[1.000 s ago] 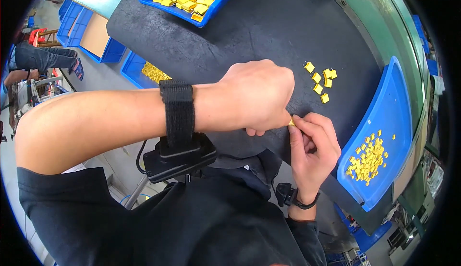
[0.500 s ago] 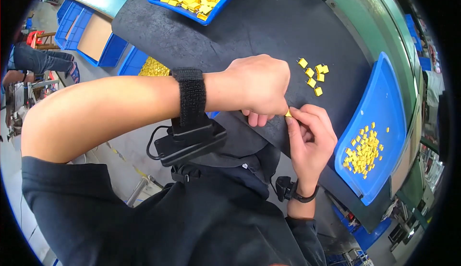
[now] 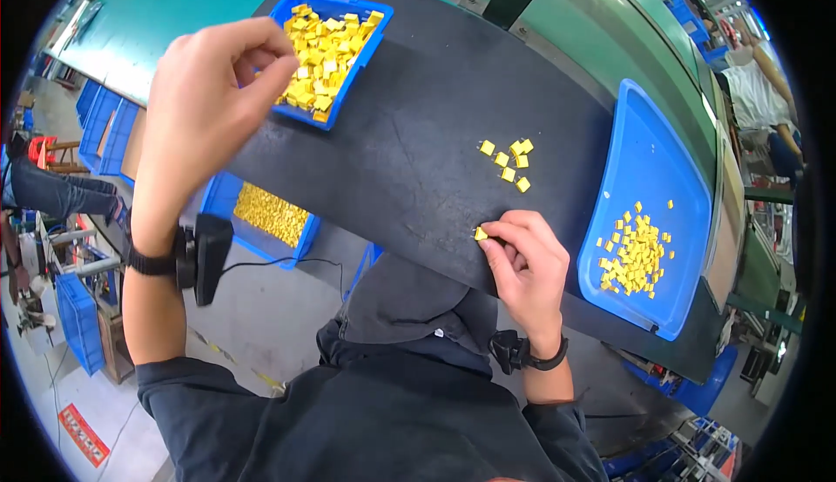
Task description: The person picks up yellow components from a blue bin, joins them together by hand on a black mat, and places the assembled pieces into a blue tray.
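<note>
My right hand (image 3: 531,264) pinches a small yellow box capacitor (image 3: 481,234) between thumb and forefinger, just above the near edge of the dark work mat. Raised at the left, my left hand (image 3: 209,90) has its fingers curled toward the thumb beside a blue bin (image 3: 359,77) full of yellow pieces (image 3: 326,55). Anything between those fingertips cannot be made out. On the mat beyond my right hand lie several loose yellow box capacitors (image 3: 502,159). Thin wire leads show on some.
A blue tray (image 3: 657,134) at the right bears a heap of small yellow pieces (image 3: 637,256). Below the mat's left edge, another blue bin (image 3: 226,188) holds tiny yellow pieces (image 3: 266,212). A green metal frame (image 3: 601,29) runs along the back. A bystander's legs (image 3: 65,195) show far left.
My left hand has come away from the right and moved up and left to the blue bin. My right hand keeps its yellow capacitor. The view has shifted.
</note>
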The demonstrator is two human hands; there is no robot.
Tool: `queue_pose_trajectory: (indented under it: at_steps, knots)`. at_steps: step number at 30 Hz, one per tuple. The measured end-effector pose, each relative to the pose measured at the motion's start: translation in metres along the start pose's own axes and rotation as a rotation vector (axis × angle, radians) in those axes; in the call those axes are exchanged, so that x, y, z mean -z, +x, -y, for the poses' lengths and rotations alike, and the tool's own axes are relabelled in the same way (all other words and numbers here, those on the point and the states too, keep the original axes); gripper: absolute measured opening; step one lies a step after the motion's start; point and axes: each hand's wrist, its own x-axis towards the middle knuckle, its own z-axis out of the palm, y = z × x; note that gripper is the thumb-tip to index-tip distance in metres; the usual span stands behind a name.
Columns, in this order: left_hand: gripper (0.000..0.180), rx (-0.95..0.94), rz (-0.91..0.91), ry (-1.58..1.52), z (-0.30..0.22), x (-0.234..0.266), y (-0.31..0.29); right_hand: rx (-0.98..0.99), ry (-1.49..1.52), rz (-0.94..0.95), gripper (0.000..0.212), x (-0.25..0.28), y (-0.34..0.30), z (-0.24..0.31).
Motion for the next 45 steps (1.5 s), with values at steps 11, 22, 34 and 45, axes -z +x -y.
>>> queue_pose_trajectory:
  at_steps: [11,22,34,45]
  knots:
    - [0.01,-0.183,0.31,0.397,0.046,-0.026,0.012,-0.103,-0.128,-0.224,0.017,-0.01,0.015,0.001]
    - [0.005,-0.157,0.347,0.27,0.03,-0.022,0.007,-0.139,-0.148,-0.393,0.017,-0.013,0.019,-0.005]
    - [0.006,-0.205,0.351,0.288,0.045,-0.016,0.008,0.029,-0.019,-0.362,0.011,-0.013,-0.014,-0.008]
    - [0.01,-0.076,0.274,-0.03,0.004,-0.013,0.029,0.043,0.052,-0.365,0.013,-0.006,-0.018,-0.011]
